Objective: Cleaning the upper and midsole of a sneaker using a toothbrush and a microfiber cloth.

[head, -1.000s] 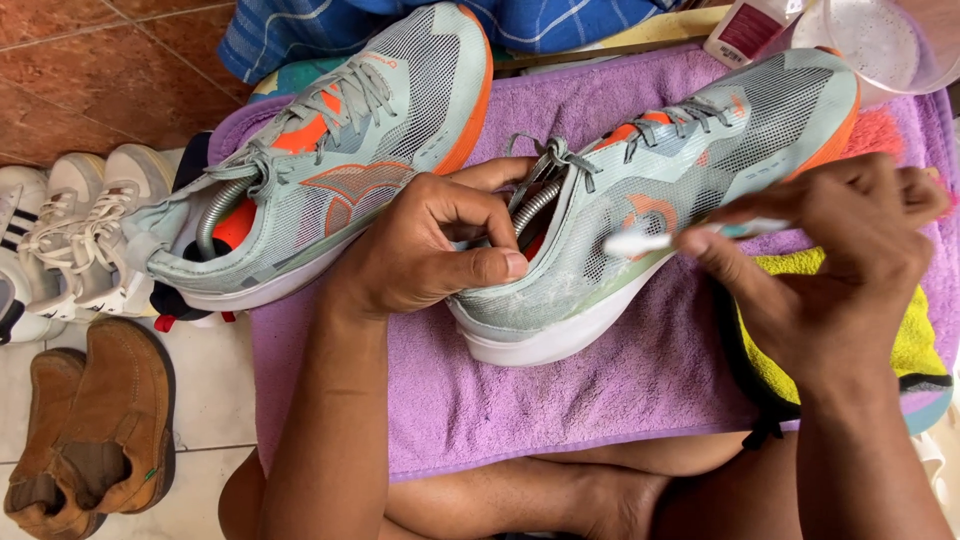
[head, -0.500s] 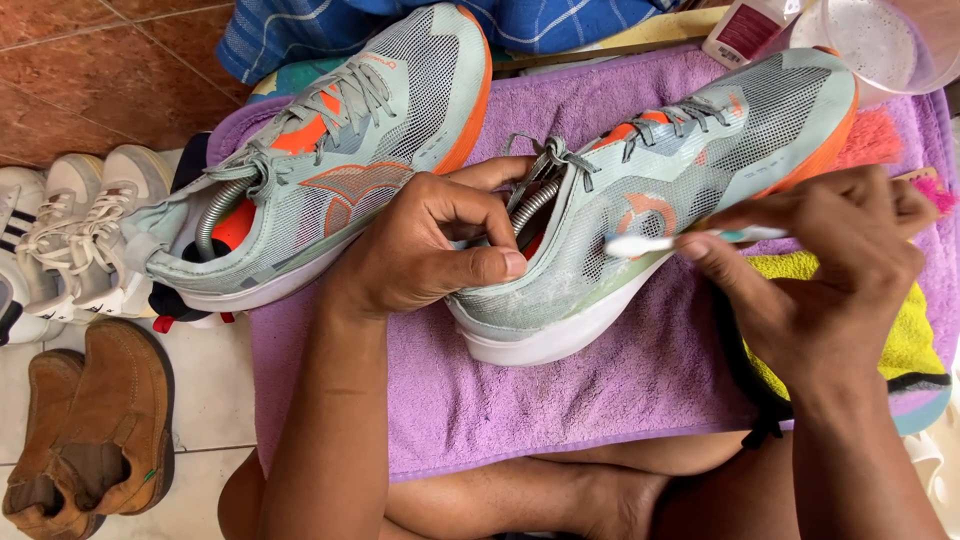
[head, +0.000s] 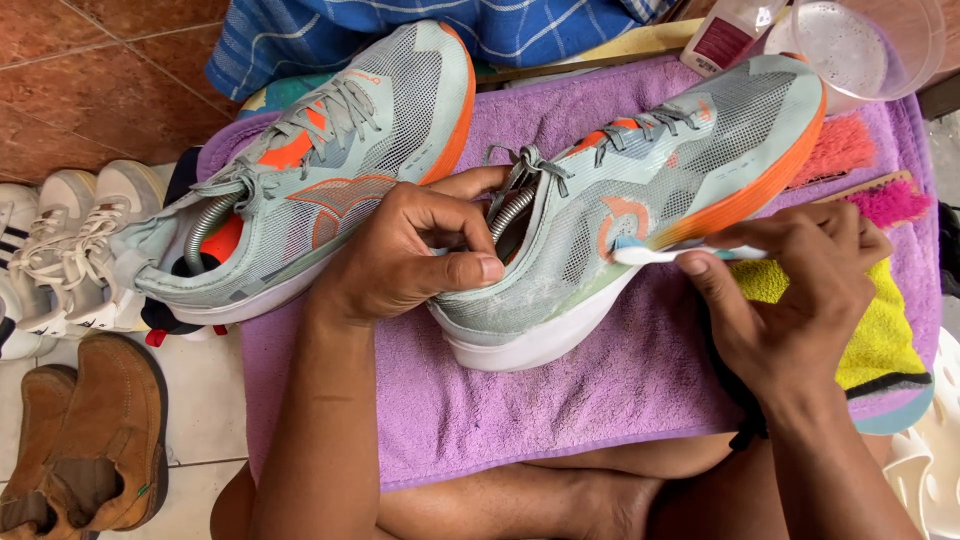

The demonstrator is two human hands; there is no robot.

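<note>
**Head view: toothbrush on the side of a running shoe**

Head camera looks down at a purple towel (head: 620, 400) spread over my lap. My left hand (head: 400, 255) clamps on the collar of the near grey-and-orange shoe (head: 600, 250), thumb along the outer side, fingers curled into the opening. My right hand (head: 790, 300) has its grip closed on a toothbrush (head: 680, 253), whose white head touches the shoe's side just above the sole. The matching second shoe (head: 320, 180) lies beside it on the towel, to the left. A yellow cloth (head: 880, 340) sits under my right hand, a pink brush (head: 885, 200) beyond it, and a clear cup (head: 860, 50) at the top. Brown boots (head: 90, 440) and white sneakers (head: 60, 240) stand on the tiled floor (head: 60, 90).
</note>
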